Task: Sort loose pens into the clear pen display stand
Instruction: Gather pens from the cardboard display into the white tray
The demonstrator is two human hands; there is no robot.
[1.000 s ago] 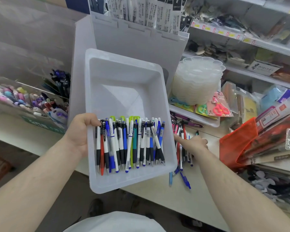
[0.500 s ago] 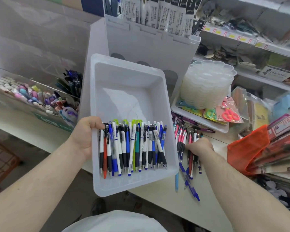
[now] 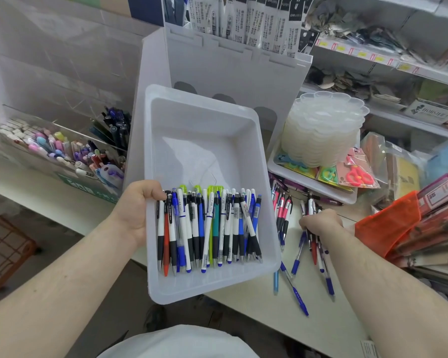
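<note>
Gripping the tray (image 3: 204, 140) by its left rim, your left hand (image 3: 137, 210) keeps it tilted over the counter's (image 3: 256, 321) edge, with a row of pens (image 3: 208, 228) lying at its near end. Your right hand (image 3: 320, 223) closes around loose pens (image 3: 299, 254) on the counter, just right of the tray.

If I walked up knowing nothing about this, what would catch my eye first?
Most likely the white plastic tray in the middle, held by its left rim in the left hand, with a neat row of pens lined up at its near end. Next, right of the tray, the right hand grips a few of the loose pens scattered on the counter.
</note>
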